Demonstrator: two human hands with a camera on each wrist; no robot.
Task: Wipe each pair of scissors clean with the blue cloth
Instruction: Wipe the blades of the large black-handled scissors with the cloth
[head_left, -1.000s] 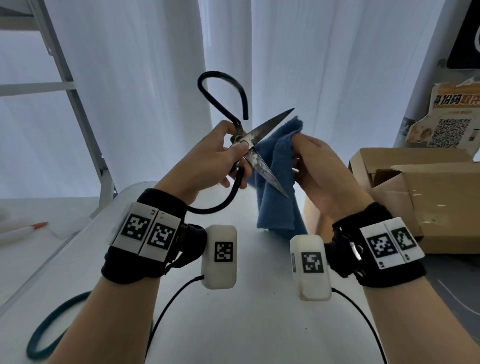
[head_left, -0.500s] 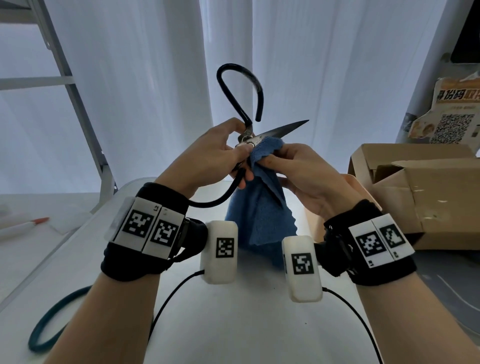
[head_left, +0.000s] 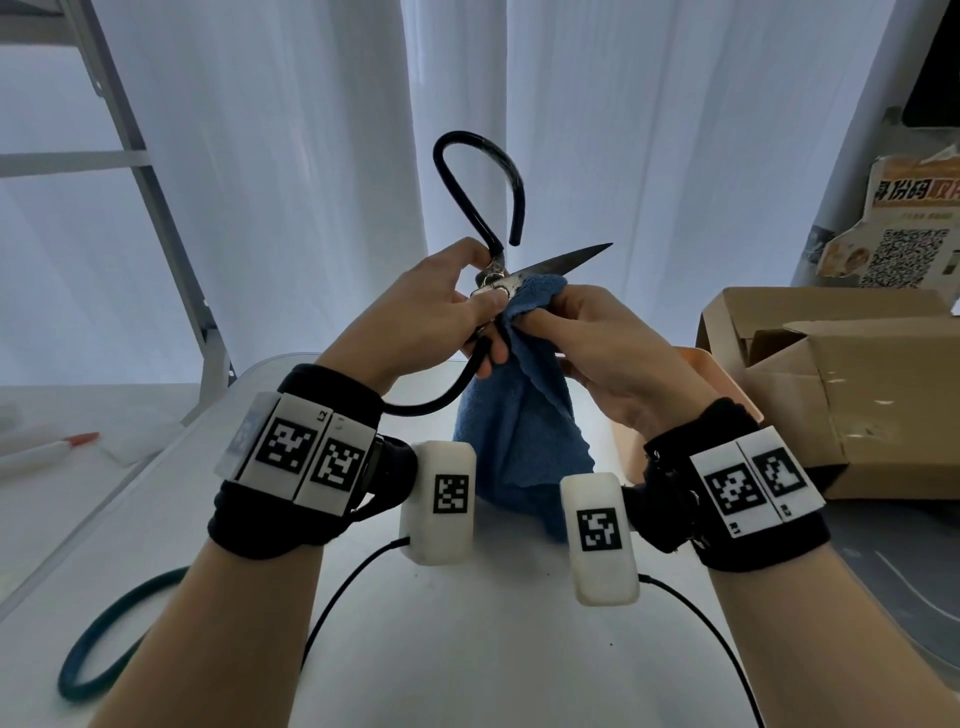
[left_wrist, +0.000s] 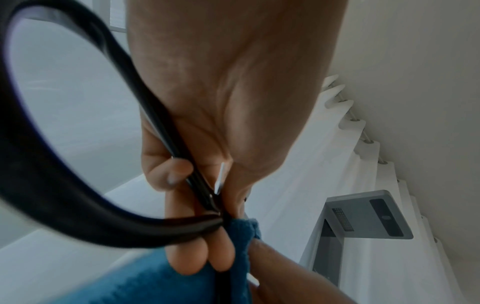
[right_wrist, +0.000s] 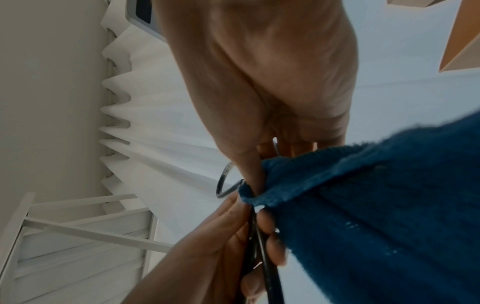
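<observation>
Since a second ago, the right hand (head_left: 613, 358) has slid the blue terry cloth (head_left: 519, 415) from out along the blades in to the pivot, and the large black-handled steel scissors (head_left: 488, 270) have tipped so the upper blade lies flatter, pointing toward 2 o'clock. Held in the air above the white worktop (head_left: 441, 649), the scissors are open: one handle loop stands toward 12 o'clock, the other curves down toward 7 o'clock past the left wrist. At the pivot the left hand (head_left: 415, 317) grips them, thumb pressed on the screw and fingers curled round the lower handle; the left wrist view shows those fingertips (left_wrist: 197, 259) against the cloth (left_wrist: 155, 281). The right hand's fingers are pinched on a bunched fold of cloth wrapped over the lower blade, which is hidden; the rest of the cloth hangs toward 6 o'clock between the forearms. At 3 o'clock stands an open brown cardboard box (head_left: 841, 395). A teal cable loop (head_left: 98, 649) lies at 8 o'clock, and white curtains (head_left: 311, 156) hang behind.
</observation>
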